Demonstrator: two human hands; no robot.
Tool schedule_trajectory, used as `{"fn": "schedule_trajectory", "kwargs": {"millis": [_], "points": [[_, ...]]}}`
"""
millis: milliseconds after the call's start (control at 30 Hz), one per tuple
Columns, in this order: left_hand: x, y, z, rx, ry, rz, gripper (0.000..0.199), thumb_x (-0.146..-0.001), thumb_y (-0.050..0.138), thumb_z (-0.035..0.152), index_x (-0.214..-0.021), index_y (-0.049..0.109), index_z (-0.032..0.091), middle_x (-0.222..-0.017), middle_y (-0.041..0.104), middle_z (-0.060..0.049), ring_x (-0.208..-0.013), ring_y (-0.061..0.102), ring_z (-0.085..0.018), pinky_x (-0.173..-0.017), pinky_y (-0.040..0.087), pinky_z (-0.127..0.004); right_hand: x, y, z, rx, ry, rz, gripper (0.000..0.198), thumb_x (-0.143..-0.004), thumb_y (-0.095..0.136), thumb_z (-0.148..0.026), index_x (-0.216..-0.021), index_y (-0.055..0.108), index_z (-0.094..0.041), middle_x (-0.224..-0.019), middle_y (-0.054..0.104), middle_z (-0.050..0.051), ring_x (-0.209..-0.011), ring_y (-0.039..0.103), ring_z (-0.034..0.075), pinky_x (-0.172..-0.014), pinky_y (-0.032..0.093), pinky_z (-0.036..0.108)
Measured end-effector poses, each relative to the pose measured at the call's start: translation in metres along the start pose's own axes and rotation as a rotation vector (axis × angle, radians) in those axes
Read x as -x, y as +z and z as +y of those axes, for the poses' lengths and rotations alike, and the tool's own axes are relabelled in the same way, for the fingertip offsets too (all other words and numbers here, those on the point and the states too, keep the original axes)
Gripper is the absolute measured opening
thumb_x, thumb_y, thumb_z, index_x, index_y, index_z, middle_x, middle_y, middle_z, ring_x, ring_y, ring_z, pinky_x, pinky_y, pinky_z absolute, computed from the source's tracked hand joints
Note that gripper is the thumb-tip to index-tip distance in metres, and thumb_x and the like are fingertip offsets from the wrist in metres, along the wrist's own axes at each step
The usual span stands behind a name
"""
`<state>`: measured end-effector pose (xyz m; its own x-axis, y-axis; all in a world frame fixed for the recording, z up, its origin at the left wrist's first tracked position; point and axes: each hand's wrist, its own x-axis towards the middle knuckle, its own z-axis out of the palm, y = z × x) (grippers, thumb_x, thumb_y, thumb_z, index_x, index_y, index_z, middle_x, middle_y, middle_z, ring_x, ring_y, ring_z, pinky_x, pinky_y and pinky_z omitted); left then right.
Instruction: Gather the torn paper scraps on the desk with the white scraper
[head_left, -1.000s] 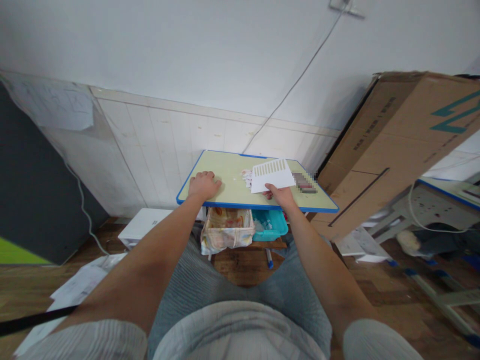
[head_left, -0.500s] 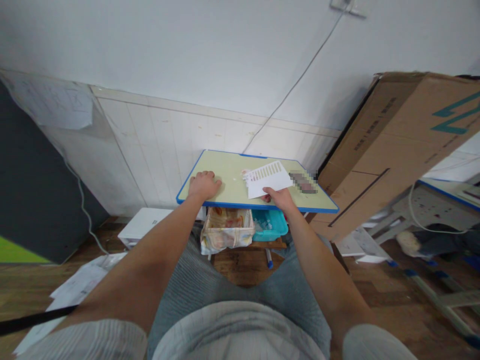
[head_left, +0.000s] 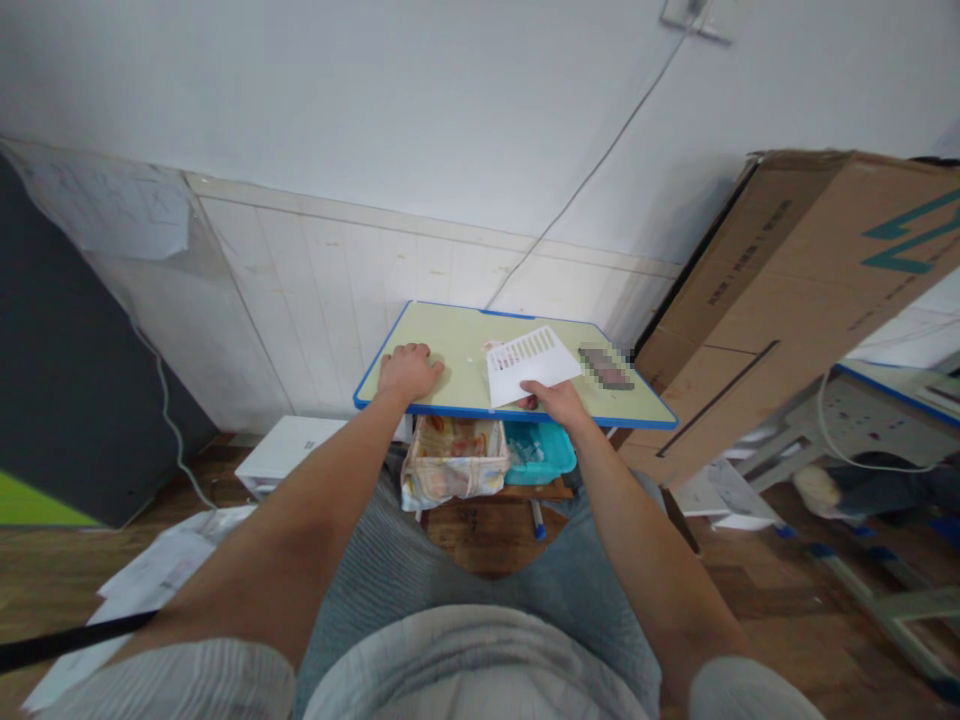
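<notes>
My right hand [head_left: 556,400] pinches a white sheet [head_left: 534,372] by its near edge, the thumb on top and the other fingers underneath. Rows of short tan strips and small reddish marks run along the sheet's far part. It is held over the pale yellow tabletop [head_left: 450,330] of a small blue-edged table. On the left of that top rests my left hand [head_left: 409,372], palm down, its fingers a little bent and apart, holding nothing. A small pale reddish item [head_left: 491,346] shows just past the sheet, mostly hidden by it.
A pixelated dark item [head_left: 606,368] lies at the tabletop's right. Underneath are a fabric-lined basket [head_left: 454,478] and a turquoise bin [head_left: 541,470]. A tall cardboard box [head_left: 757,300] leans at the right. A white box [head_left: 289,445] and papers [head_left: 161,560] lie at the left.
My right hand has shifted the sheet slightly left and toward me, tilting it a little differently. My left hand stays in place.
</notes>
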<state>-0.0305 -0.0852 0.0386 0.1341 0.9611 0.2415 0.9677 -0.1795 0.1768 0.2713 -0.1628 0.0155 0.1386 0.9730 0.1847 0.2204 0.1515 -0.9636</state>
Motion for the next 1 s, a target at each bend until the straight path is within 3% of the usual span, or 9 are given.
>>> {"fn": "schedule_trajectory", "kwargs": {"millis": [167, 333, 533, 733, 1000], "points": [[0.001, 0.001, 0.000, 0.005, -0.001, 0.008, 0.059, -0.111, 0.049, 0.047, -0.155, 0.076, 0.018, -0.169, 0.072, -0.023, -0.157, 0.063, -0.040, -0.127, 0.051, -0.054, 0.002, -0.006, -0.004, -0.057, -0.016, 0.084, 0.020, -0.082, 0.090, -0.037, -0.087, 0.075, -0.025, -0.069, 0.082, 0.004, -0.063, 0.077, 0.025, -0.062, 0.065, 0.033], [0.001, 0.001, 0.000, 0.005, -0.006, 0.003, 0.058, -0.111, 0.049, 0.047, -0.154, 0.076, 0.018, -0.168, 0.073, -0.023, -0.157, 0.062, -0.040, -0.126, 0.051, -0.053, -0.006, -0.005, -0.006, -0.098, -0.013, 0.203, 0.020, -0.084, 0.087, -0.037, -0.090, 0.072, -0.025, -0.067, 0.079, 0.003, -0.057, 0.075, 0.023, -0.055, 0.060, 0.031], [0.006, -0.002, 0.002, -0.007, 0.004, -0.003, 0.060, -0.113, 0.047, 0.045, -0.155, 0.075, 0.015, -0.168, 0.072, -0.024, -0.158, 0.062, -0.039, -0.127, 0.051, -0.053, -0.041, 0.034, -0.014, -0.120, -0.003, 0.293, 0.023, -0.094, 0.085, -0.036, -0.107, 0.074, -0.020, -0.077, 0.085, 0.006, -0.061, 0.080, 0.022, -0.052, 0.058, 0.026], [0.005, -0.001, 0.002, -0.004, -0.001, 0.005, 0.057, -0.113, 0.048, 0.046, -0.154, 0.076, 0.018, -0.168, 0.073, -0.023, -0.157, 0.063, -0.040, -0.126, 0.051, -0.054, -0.072, 0.082, -0.016, -0.087, 0.056, 0.289, 0.009, -0.103, 0.079, -0.026, -0.104, 0.077, -0.018, -0.073, 0.085, 0.007, -0.048, 0.072, 0.016, -0.044, 0.051, 0.022], [0.007, -0.001, 0.004, 0.027, -0.004, 0.007, 0.058, -0.113, 0.049, 0.047, -0.155, 0.076, 0.017, -0.167, 0.072, -0.023, -0.158, 0.061, -0.041, -0.127, 0.049, -0.055, -0.081, 0.099, -0.001, -0.003, 0.020, 0.333, 0.015, -0.105, 0.078, -0.027, -0.116, 0.082, -0.017, -0.084, 0.088, 0.006, -0.050, 0.072, 0.016, -0.047, 0.056, 0.022]]}}
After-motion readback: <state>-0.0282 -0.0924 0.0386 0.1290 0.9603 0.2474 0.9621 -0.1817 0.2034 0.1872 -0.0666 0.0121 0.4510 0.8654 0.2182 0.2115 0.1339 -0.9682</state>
